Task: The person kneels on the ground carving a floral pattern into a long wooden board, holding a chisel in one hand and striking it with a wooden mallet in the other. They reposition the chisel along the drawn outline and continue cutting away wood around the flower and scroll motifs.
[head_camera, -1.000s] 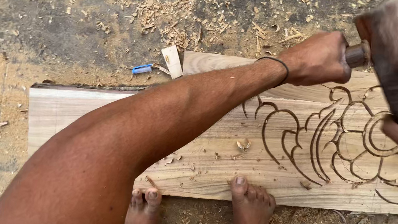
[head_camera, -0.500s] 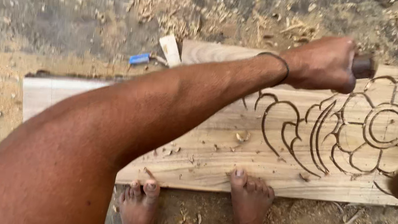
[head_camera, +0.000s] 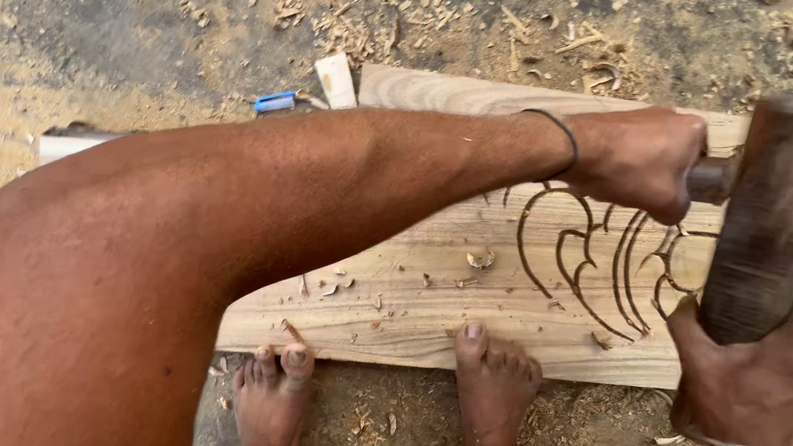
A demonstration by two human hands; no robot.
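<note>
in the head view, the left hand (head_camera: pixel 641 157) is closed tight around a chisel handle (head_camera: pixel 712 178) above the carved wooden plank (head_camera: pixel 429 288). the right hand (head_camera: pixel 751 373) wraps its fingers round a dark wooden mallet (head_camera: pixel 781 215), just right of the chisel handle, over the plank's carved flower lines.

Mallet (head_camera: pixel 779 215) meets chisel, apparently.
</note>
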